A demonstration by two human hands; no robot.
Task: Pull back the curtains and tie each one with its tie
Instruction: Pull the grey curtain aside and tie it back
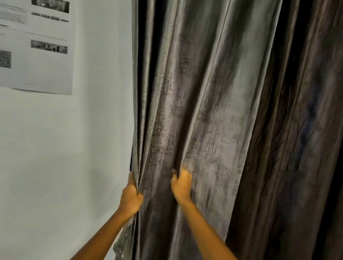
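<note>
Curtain (214, 114) hangs beside the wall (37, 152). Left hand (130, 199) grip holds its bunched outer edge by the wall; right hand (181, 185) grip pinches a fold further in.

Grey curtain (206, 90) of velvety cloth with a soft sheen and crosshatched texture; matt white wall (37, 152); smooth printed paper sheet (30, 33).
</note>
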